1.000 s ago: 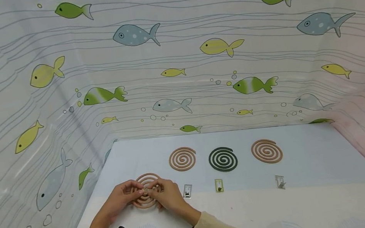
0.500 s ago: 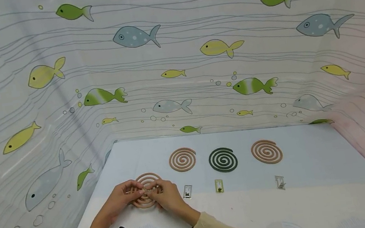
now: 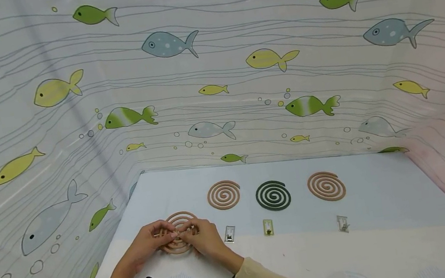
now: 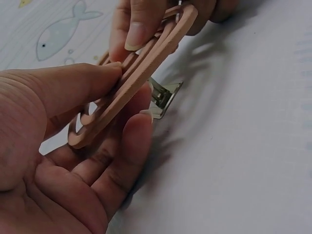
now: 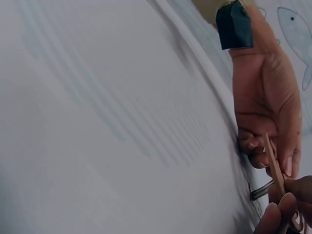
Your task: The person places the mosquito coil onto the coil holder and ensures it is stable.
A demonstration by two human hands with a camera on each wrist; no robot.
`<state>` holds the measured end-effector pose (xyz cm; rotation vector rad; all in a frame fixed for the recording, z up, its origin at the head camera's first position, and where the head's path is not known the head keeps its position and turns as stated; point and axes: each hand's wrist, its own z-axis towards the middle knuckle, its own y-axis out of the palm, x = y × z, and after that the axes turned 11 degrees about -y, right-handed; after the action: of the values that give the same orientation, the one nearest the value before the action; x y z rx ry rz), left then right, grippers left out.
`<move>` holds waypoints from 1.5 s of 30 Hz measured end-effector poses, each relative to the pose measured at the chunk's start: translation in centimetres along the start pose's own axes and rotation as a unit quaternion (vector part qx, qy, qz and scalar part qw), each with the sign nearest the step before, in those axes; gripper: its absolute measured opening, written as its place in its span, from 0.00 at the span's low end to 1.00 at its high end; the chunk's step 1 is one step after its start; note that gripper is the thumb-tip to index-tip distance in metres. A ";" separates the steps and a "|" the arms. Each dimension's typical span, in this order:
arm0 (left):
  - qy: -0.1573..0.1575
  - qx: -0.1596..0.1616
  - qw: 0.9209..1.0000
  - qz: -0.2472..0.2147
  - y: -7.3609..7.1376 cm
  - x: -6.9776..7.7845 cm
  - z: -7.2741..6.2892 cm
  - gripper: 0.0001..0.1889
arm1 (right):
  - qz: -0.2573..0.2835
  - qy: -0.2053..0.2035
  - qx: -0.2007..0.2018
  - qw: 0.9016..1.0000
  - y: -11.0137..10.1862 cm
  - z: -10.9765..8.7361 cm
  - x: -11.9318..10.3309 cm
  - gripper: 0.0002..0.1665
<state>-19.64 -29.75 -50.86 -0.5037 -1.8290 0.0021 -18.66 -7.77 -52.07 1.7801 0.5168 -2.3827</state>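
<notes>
A brown mosquito coil [image 4: 138,84] is held just above the table by both hands. My left hand [image 3: 148,242] pinches its left side, thumb on top and fingers underneath. My right hand [image 3: 206,237] pinches it near the centre from the other side. Under the coil, a small metal coil stand [image 4: 165,99] juts out with its flat plate by the table; the left fingertips are close to it. How the stand meets the coil's centre is hidden by the fingers. In the right wrist view the coil [image 5: 273,163] appears edge-on between the two hands.
Further back lie a brown coil [image 3: 224,195], a dark green coil [image 3: 272,195] and another brown coil [image 3: 326,186]. Before them sit a silver stand [image 3: 229,234], a gold-coloured stand [image 3: 268,227] and another silver stand [image 3: 343,223]. Fish-patterned sheeting surrounds the white table [image 3: 391,248].
The head view has shifted slightly. Both hands stay at the coil's centre and keep their hold, with hardly any visible finger movement.
</notes>
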 end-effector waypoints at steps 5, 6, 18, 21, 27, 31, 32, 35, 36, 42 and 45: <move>-0.007 -0.003 1.000 0.004 0.0 0.0 0.0 0.18 | 0.002 0.014 0.002 1.000 0.0 0.2 0.3 0.04; -0.008 0.001 1.000 0.007 0.1 0.1 0.0 0.18 | 0.002 0.016 0.002 1.000 0.0 0.2 0.3 0.04; -0.018 -0.001 1.000 -0.010 0.0 0.2 0.0 0.19 | -0.004 0.014 0.006 1.000 0.0 -0.2 -0.5 0.05; -0.018 -0.002 1.000 -0.011 0.0 0.4 0.0 0.19 | 0.003 0.017 0.008 1.000 0.0 -0.2 -0.5 0.05; -0.017 -0.001 1.000 -0.007 0.0 0.4 -0.1 0.19 | -0.009 0.011 0.009 1.000 0.0 -0.1 -0.3 0.05; -0.010 -0.002 1.000 -0.007 0.1 0.4 0.0 0.19 | -0.019 0.003 0.010 1.000 -0.1 0.0 -0.3 0.06; -0.009 -0.001 1.000 -0.008 0.1 0.4 0.0 0.19 | -0.022 0.000 0.011 1.000 -0.1 0.0 -0.3 0.06; -0.004 0.006 1.000 -0.011 0.0 0.5 0.1 0.18 | -0.026 -0.008 0.013 1.000 -0.2 0.2 -0.5 0.07; -0.002 0.008 1.000 -0.010 0.0 0.6 0.2 0.18 | -0.028 -0.011 0.015 0.999 -0.3 0.2 -0.5 0.07; -0.012 0.013 1.000 -0.008 0.0 0.6 0.3 0.18 | -0.028 -0.010 0.014 0.999 -0.3 0.2 -0.4 0.07; -0.015 0.006 1.000 -0.005 0.0 0.6 0.2 0.18 | -0.029 -0.004 0.012 1.000 -0.2 0.1 -0.3 0.07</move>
<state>-19.93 -29.52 -50.39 -0.4884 -1.8600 0.0136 -18.70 -7.66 -51.73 1.7895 0.5471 -2.4428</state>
